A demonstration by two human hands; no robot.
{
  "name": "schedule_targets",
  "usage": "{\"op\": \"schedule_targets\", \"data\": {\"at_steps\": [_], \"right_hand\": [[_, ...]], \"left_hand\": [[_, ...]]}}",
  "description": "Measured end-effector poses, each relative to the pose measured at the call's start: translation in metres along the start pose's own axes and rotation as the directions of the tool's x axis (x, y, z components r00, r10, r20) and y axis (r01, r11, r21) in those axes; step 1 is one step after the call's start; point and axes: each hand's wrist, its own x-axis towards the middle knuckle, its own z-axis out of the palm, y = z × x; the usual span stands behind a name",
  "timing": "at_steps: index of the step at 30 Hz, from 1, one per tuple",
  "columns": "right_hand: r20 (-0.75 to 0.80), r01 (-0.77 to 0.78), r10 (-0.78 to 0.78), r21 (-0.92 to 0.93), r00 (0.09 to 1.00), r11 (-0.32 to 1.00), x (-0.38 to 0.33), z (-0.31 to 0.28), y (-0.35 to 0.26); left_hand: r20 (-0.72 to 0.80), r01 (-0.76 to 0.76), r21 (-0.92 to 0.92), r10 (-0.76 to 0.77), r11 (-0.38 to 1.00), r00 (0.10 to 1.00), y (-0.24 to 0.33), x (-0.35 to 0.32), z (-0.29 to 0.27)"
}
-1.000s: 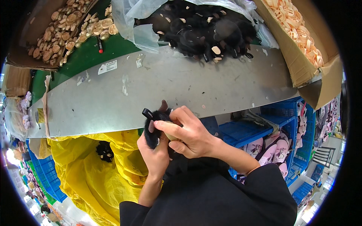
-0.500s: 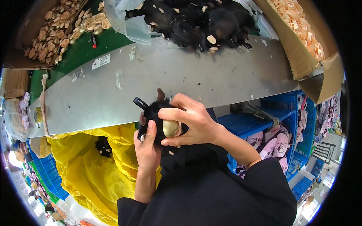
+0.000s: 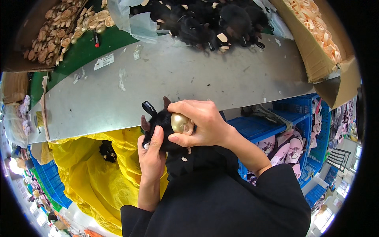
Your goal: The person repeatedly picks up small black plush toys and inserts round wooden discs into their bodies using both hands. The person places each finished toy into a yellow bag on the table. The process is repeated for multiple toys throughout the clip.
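Observation:
In front of my body, at the near edge of the metal table, my left hand (image 3: 153,158) grips a black plush toy (image 3: 160,123). The toy has two brown horns, a black loop tag and a small pale tip by my left thumb. My right hand (image 3: 211,123) is closed around a shiny gold domed piece (image 3: 180,122), its thumb below and fingers above. This piece sits against the plush's right side; whether it is fastened there I cannot tell. My fingers and palm hide part of it.
More black plush toys (image 3: 233,23) lie heaped at the table's far side. A carton of gold pieces (image 3: 53,35) stands far left, a carton of peach plastic parts (image 3: 312,23) far right. Below are a yellow bag (image 3: 90,177) at left and blue crates (image 3: 252,128) at right.
The plush has turned slightly in my hands, so its horns and loop tag sit differently. More of the gold piece shows, and my right fingers have shifted over it.

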Motion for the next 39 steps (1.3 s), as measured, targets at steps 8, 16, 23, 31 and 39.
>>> {"op": "schedule_targets", "data": {"at_steps": [8,16,23,31,39], "right_hand": [[0.037,-0.261,0.285,0.532,0.958,0.805,-0.009,-0.007,-0.013],[0.069,-0.298,0.316,0.569,0.946,0.766,-0.006,-0.002,-0.022],[0.025,-0.248,0.287,0.58,0.957,0.776,-0.011,0.008,-0.009],[-0.034,-0.227,0.313,0.611,0.949,0.758,-0.021,0.018,0.004],[-0.119,-0.217,0.384,0.658,0.916,0.721,-0.022,0.033,0.017]], "left_hand": [[0.087,-0.089,0.104,0.08,0.991,0.993,-0.007,-0.003,-0.002],[0.065,0.038,-0.116,-0.031,0.992,0.997,-0.025,-0.011,-0.006],[0.064,-0.009,-0.007,0.01,1.0,0.998,-0.025,-0.019,-0.005],[0.054,0.019,-0.295,-0.003,0.955,0.999,-0.03,-0.018,0.001],[0.269,0.052,-0.204,0.005,0.978,0.963,-0.041,-0.009,-0.011]]}}
